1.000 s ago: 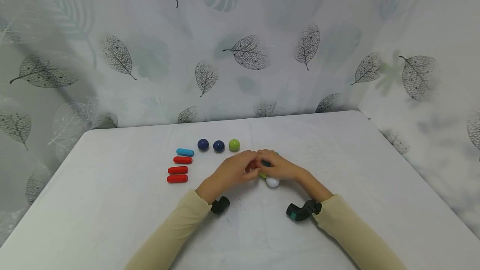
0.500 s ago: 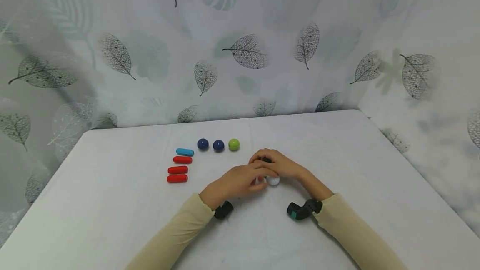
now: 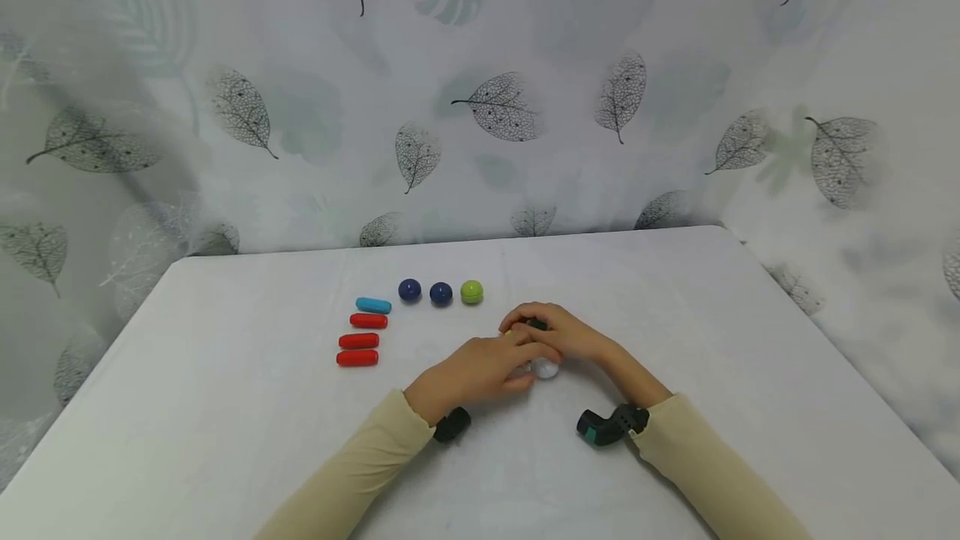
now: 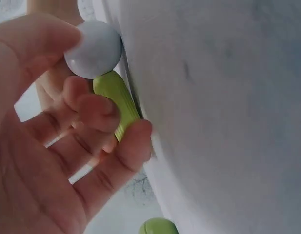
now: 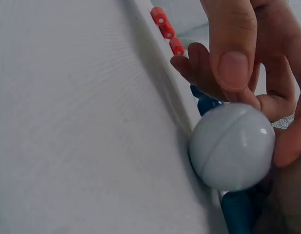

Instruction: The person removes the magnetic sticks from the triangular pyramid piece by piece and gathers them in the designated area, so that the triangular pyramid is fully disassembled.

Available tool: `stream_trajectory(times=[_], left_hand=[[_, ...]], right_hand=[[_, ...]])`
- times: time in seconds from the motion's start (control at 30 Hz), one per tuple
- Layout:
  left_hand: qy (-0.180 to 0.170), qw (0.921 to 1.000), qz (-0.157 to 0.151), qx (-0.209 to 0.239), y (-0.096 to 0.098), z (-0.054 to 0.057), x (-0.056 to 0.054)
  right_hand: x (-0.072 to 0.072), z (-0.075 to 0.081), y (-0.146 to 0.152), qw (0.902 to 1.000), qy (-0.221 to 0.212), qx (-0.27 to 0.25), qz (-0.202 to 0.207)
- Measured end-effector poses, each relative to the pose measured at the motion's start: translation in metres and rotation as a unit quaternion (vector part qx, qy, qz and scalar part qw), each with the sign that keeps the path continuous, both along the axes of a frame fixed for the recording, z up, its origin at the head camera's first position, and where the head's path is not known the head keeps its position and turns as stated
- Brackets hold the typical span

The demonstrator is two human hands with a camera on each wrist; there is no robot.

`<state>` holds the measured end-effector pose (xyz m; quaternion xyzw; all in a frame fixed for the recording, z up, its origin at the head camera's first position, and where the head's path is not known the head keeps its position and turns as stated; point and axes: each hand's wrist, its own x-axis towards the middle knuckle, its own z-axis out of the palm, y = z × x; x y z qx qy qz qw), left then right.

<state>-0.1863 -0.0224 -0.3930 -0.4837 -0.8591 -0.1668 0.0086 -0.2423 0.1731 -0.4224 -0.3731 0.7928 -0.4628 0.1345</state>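
Note:
In the head view my left hand [image 3: 480,369] reaches to a white ball [image 4: 94,51] on the table, thumb and fingers curved at its side. Several of its fingers curl in front of a ribbed light green stick [image 4: 111,90], whose end meets the ball. My right hand [image 3: 566,332] curves over the far side of the group, its fingers around a dark teal stick [image 5: 238,209]. Fingertips of the right hand show behind the green stick in the left wrist view. The hands overlap, hiding much of the group.
Two dark blue balls [image 3: 441,294] and a lime green ball [image 3: 472,292] stand in a row farther back. To their left lie a light blue stick [image 3: 373,305] and several red sticks [image 3: 358,341]. A leaf-patterned curtain [image 3: 480,107] hangs behind the white table [image 3: 225,407].
My left hand has moved right and toward me, from the far left side of the group to the white ball. The right hand stays nearly in place over the group.

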Motion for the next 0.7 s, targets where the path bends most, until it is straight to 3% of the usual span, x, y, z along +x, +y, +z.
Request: stream_trajectory(times=[0.1, 0.23, 0.37, 0.5, 0.6, 0.7], left_hand=[[-0.024, 0.9994, 0.01, 0.021, -0.002, 0.0, 0.0], [-0.104, 0.9934, 0.038, 0.028, -0.008, 0.001, -0.006], [-0.182, 0.9819, 0.046, 0.026, -0.018, 0.005, -0.015], [-0.234, 0.9698, 0.065, 0.023, -0.033, 0.01, -0.024], [-0.271, 0.9576, 0.089, 0.04, -0.044, 0.011, -0.029], [-0.302, 0.9468, 0.091, 0.063, -0.051, 0.011, -0.032]], right_hand=[[0.0, -0.001, 0.0, 0.9999, 0.007, 0.007, -0.004], [0.001, 0.0, 0.001, 0.9996, 0.018, 0.018, -0.016], [0.0, 0.001, 0.001, 0.9991, 0.036, 0.015, -0.016], [0.0, -0.001, -0.001, 0.9985, 0.053, 0.004, -0.011], [-0.001, -0.003, -0.003, 0.9971, 0.076, -0.003, 0.001], [0.0, -0.004, -0.005, 0.9953, 0.096, -0.001, 0.009]])
